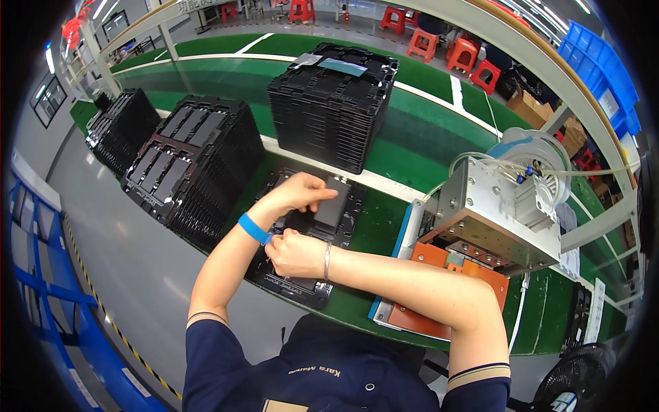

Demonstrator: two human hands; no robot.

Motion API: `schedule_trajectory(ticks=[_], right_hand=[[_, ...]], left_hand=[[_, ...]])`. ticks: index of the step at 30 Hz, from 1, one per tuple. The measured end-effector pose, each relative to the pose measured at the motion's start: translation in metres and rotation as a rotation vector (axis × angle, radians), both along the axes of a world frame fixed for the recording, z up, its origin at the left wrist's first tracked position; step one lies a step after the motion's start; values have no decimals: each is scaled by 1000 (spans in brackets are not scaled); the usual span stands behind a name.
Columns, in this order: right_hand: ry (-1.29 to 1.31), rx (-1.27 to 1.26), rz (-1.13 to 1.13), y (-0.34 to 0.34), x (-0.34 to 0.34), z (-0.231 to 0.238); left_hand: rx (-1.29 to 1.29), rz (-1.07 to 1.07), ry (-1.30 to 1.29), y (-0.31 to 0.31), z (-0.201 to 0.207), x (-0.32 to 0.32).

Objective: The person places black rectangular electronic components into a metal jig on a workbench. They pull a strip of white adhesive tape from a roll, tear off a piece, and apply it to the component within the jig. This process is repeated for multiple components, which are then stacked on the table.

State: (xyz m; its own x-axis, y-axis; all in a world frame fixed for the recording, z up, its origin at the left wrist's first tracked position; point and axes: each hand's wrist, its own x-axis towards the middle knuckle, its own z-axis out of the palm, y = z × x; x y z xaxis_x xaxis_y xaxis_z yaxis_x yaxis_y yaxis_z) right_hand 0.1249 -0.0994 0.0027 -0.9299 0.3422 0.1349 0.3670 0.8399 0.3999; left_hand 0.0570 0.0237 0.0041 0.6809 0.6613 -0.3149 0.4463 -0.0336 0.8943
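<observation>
My left hand (pixel 307 192) is loosely curled over a black plastic tray (pixel 295 287), and nothing shows between its fingers. Its fingertips are beside a flat dark-grey rectangular piece (pixel 332 211) lying in the tray; whether they touch it I cannot tell. A blue wristband (pixel 255 229) circles my left wrist. My right hand (pixel 298 254) is closed, its fingers pinching the band's edge at the inner side of that wrist. It wears a thin metal bracelet and hides part of the tray beneath.
Tall stacks of black trays stand at the back (pixel 333 103) and left (pixel 199 165) on the green bench (pixel 374 233). At right is a metal fixture (pixel 491 213) with tubing and an orange plate (pixel 432 257). A black fan (pixel 576 378) stands lower right.
</observation>
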Motion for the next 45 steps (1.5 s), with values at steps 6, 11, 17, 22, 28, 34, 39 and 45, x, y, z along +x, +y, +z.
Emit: schedule_trajectory(ticks=[6,11,17,22,28,34,39,45], right_hand=[[208,97,-165,-98,67,90],[405,101,-556,-211,160,113],[609,-51,-1106,-275,193,74],[748,-184,-1138,-256,200,75],[730,-148,-1065,-238,219,69],[751,-189,-1043,-232,223,65],[799,-177,-1074,-230,221,62],[733,-223,-1068,-234,226,62]], left_hand=[[102,-113,181,-8,-15,38],[430,1,143,-23,5,28],[1100,-58,-388,-117,57,51],[1127,-868,-514,-196,66,76],[896,-1077,-376,-206,51,98],[888,-1078,-373,-206,51,98],[876,-1076,-370,-206,52,98],[922,-1082,-329,-206,50,99]])
